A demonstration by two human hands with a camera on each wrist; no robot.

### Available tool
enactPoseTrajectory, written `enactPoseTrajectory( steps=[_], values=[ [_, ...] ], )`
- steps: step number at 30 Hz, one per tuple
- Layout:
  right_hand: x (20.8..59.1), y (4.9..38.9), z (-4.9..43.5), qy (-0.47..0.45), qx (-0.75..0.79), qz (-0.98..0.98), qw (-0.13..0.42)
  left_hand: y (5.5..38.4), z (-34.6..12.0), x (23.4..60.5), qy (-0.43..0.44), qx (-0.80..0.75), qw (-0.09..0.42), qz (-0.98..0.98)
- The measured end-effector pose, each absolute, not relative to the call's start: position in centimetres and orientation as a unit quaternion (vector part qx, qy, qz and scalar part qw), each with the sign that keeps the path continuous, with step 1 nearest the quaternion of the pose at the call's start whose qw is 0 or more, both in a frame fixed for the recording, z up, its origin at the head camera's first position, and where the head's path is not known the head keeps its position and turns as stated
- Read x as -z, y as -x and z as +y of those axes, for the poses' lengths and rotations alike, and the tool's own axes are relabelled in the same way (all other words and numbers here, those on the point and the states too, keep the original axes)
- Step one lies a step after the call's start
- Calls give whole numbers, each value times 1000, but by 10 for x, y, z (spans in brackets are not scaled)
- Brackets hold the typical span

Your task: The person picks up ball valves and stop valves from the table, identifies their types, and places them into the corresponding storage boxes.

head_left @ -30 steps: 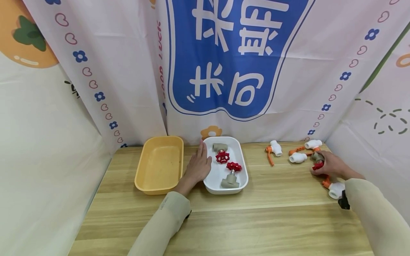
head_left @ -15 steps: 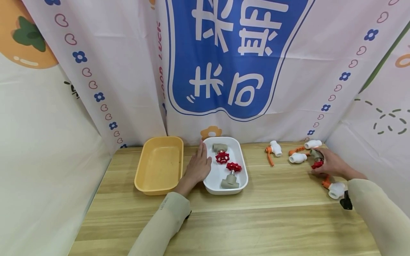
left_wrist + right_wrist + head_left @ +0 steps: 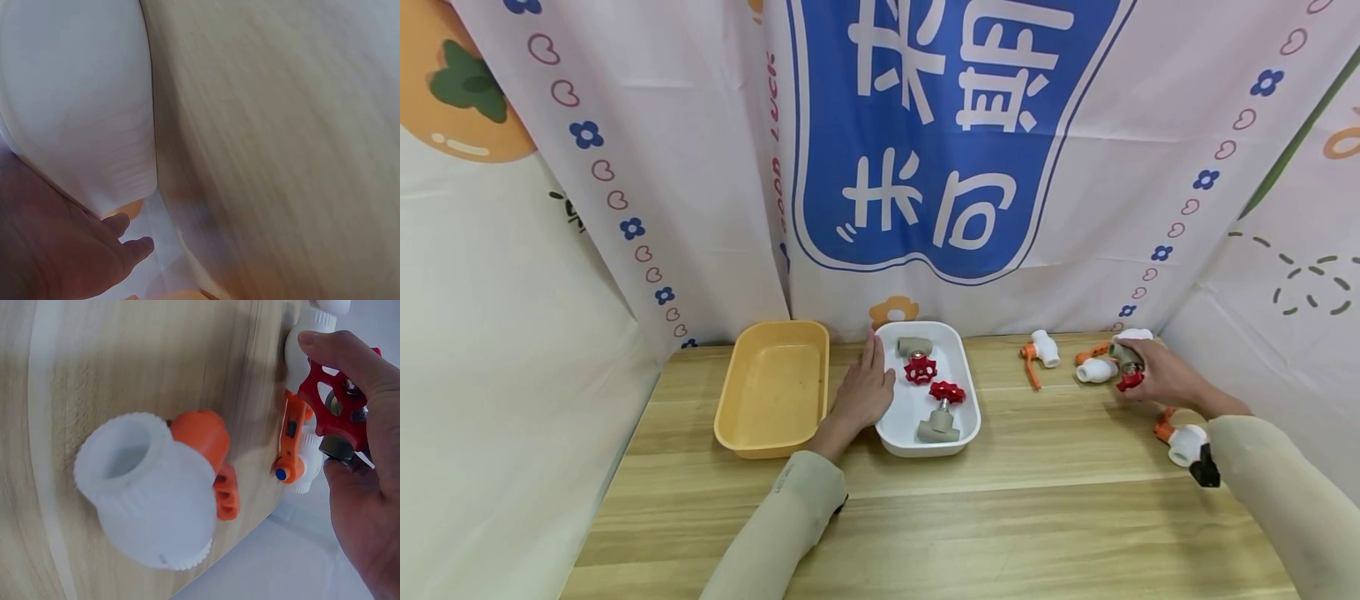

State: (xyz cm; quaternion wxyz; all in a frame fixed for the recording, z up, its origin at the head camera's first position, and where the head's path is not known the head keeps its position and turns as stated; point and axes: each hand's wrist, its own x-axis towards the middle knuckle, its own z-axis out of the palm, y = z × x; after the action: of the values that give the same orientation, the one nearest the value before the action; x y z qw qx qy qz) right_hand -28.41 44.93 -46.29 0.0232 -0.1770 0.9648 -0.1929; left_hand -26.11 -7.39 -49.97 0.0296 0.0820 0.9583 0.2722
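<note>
In the head view, my left hand (image 3: 862, 392) lies along the left wall of a white tray (image 3: 904, 417), fingers straight and touching it. The left wrist view shows that hand beside the tray's outer side. Inside the tray lie two grey stop valves (image 3: 938, 427) with red handwheels. Over at the right, my right hand (image 3: 1172, 379) grips a third stop valve (image 3: 1124, 355), thumb at its red handwheel (image 3: 342, 427). Beneath and beside this hand are white ball valves with orange levers, including a ball valve (image 3: 1097, 370) just left of the held one.
A yellow tray (image 3: 773, 396) stands left of the white one. One ball valve (image 3: 1045, 348) lies apart, between the white tray and the right-hand group. Another ball valve (image 3: 1187, 446) lies near the right wrist. A printed curtain (image 3: 715, 208) hangs behind the wooden table (image 3: 970, 533).
My right hand has shifted slightly left with the stop valve, uncovering more of the ball valve near the wrist. My left hand has stayed in place at the white tray.
</note>
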Motion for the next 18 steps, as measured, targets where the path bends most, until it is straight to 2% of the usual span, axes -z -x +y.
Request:
enactPoseTrajectory(
  steps=[5, 13, 18],
  values=[
    [459, 286, 438, 181, 199, 963, 33, 261, -73, 501, -78, -275, 29, 958],
    [453, 288, 424, 217, 197, 956, -8, 261, -74, 501, -76, -280, 28, 956],
    [450, 288, 418, 221, 204, 954, -4, 260, -74, 501, -76, -277, 31, 957]
  ],
)
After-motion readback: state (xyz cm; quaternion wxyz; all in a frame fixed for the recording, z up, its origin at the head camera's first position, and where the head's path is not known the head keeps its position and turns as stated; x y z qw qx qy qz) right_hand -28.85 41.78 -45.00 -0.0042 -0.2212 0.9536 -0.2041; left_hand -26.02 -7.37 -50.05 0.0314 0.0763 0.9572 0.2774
